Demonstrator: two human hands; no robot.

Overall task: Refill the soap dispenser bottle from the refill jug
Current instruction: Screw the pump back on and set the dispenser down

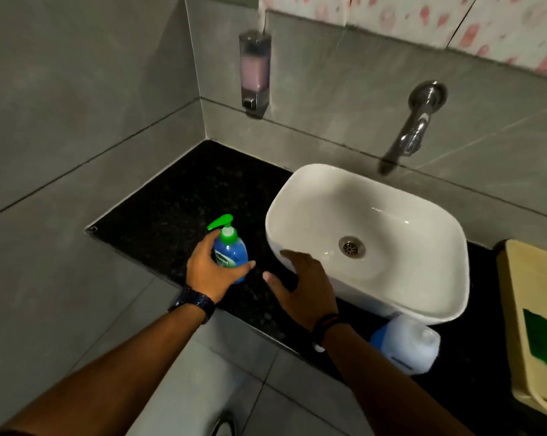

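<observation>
The soap dispenser bottle (231,251) is seen upright on the dark counter (159,215), just left of the white basin (366,240), its long axis vertical and its green pump head (221,222) pointing far-left. It is wrapped at the body by the left hand (211,272), thumb in front and fingers curled behind. The right hand (303,286) is held open with fingers spread, empty, just right of the bottle and near the basin's edge. The refill jug (407,346) lies on its side, near-right, partly tucked by the basin; it is judged closer to the right hand, which would have to turn back toward it.
</observation>
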